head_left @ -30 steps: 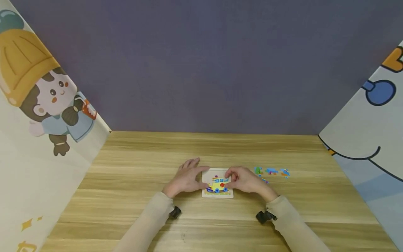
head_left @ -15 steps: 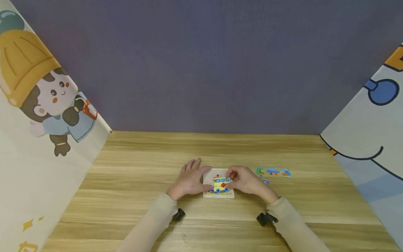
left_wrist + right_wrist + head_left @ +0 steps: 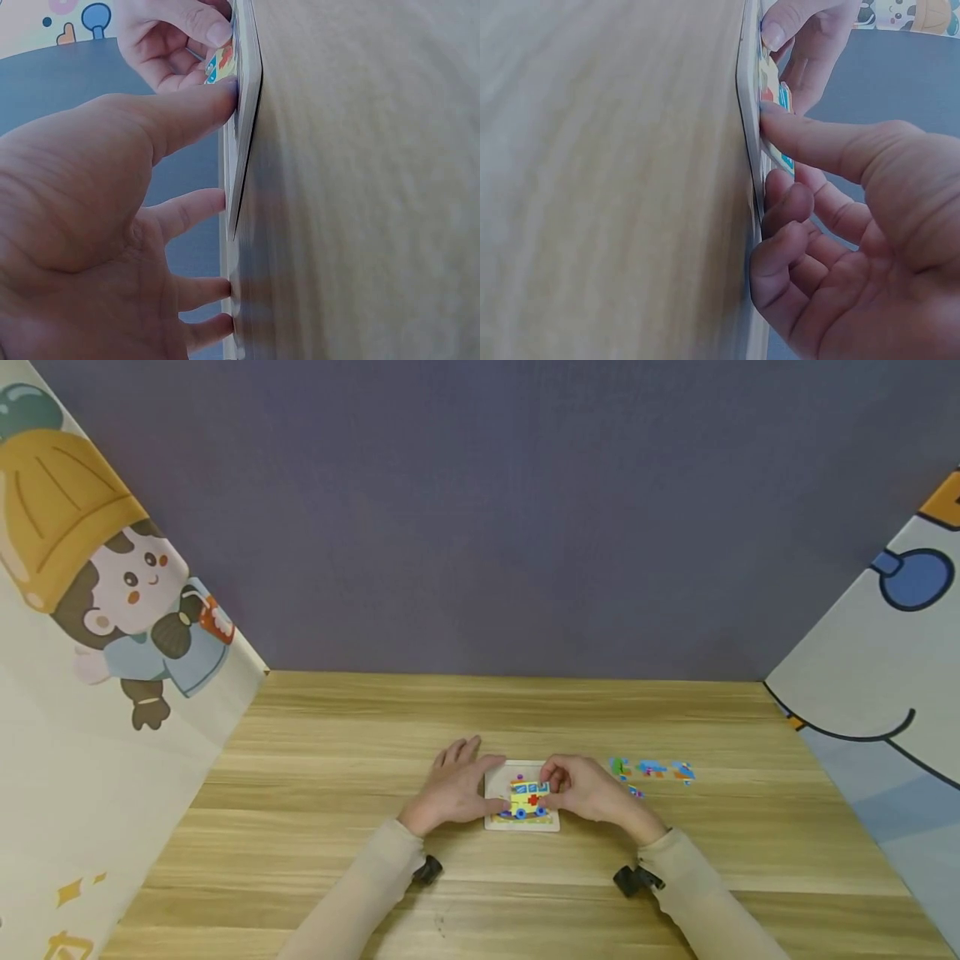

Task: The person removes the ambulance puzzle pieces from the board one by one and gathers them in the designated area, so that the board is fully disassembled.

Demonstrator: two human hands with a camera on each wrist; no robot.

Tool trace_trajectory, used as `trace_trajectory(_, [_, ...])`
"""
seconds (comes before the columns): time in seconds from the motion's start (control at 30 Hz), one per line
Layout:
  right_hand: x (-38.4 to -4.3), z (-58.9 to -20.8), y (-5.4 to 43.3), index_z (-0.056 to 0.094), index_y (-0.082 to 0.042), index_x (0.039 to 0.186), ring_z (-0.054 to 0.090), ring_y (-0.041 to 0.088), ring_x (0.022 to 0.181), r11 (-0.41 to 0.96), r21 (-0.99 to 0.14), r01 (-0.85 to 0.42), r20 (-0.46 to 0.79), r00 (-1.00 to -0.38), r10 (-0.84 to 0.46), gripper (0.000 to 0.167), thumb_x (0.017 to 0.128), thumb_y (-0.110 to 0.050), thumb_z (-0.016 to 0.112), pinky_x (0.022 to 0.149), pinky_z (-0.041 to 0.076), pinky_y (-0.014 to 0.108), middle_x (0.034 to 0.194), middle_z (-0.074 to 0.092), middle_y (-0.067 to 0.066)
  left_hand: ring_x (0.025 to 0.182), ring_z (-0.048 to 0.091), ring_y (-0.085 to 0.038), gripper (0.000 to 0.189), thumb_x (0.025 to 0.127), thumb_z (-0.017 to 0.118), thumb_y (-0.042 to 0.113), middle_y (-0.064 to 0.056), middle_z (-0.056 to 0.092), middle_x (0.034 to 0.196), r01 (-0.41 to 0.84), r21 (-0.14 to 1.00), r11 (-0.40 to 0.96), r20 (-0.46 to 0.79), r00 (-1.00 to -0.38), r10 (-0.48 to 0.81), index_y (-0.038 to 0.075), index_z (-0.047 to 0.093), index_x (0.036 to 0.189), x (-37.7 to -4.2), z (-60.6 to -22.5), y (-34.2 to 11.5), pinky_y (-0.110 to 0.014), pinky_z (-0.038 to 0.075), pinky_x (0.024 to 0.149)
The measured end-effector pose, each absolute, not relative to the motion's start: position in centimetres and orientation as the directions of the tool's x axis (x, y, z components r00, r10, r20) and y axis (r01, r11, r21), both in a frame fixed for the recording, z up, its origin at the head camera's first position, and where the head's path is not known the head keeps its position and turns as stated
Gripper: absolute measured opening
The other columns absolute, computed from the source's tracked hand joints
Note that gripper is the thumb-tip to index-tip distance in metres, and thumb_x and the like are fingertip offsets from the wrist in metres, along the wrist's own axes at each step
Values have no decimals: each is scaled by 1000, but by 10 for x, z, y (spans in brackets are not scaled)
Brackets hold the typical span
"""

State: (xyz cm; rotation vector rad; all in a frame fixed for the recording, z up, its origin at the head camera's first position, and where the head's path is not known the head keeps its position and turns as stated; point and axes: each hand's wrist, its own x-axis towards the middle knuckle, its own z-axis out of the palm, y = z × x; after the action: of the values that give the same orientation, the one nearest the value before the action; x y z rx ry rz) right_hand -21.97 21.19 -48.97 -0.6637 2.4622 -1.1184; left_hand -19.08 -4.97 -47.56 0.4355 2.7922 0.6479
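Note:
A small square puzzle board with a pale rim lies on the table, showing a yellow ambulance picture with a red cross and blue wheels. My left hand rests at its left side, thumb pressing on the picture and fingers spread straight toward the far left. My right hand pinches a yellow and blue puzzle piece at the picture's right side. That piece stands tilted up from the board in both wrist views. The right hand's other fingers are curled beside the board's edge.
Several loose blue, green and orange puzzle pieces lie on the wooden table right of the board, beyond my right hand. A dark panel rises behind the table. Walls with cartoon prints flank both sides.
My left hand has shifted slightly right, its thumb moving further onto the picture. My right hand keeps its pinch at the picture's right side, almost unmoved.

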Motion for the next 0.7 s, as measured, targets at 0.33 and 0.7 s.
trace_trajectory(0.33, [-218, -488, 206, 71, -13, 109, 54, 12, 69, 590, -754, -289, -118, -824, -554, 25, 94, -27, 84, 62, 45, 25, 84, 63, -2, 161, 20, -49, 73, 93, 77, 50, -23, 25, 175, 240, 460, 855, -159, -925, 346, 22, 55, 156, -190, -477, -51, -69, 17, 129])
trace_trajectory(0.7, [-224, -484, 178, 71, -5, 123, 59, 11, 77, 591, -743, -314, -144, -787, -600, 32, 95, -16, 81, 67, 50, 25, 93, 66, 0, 162, 21, -47, 72, 93, 77, 53, -22, 26, 175, 239, 447, 862, -167, -924, 343, 24, 55, 156, -190, -474, -51, -67, 18, 130])
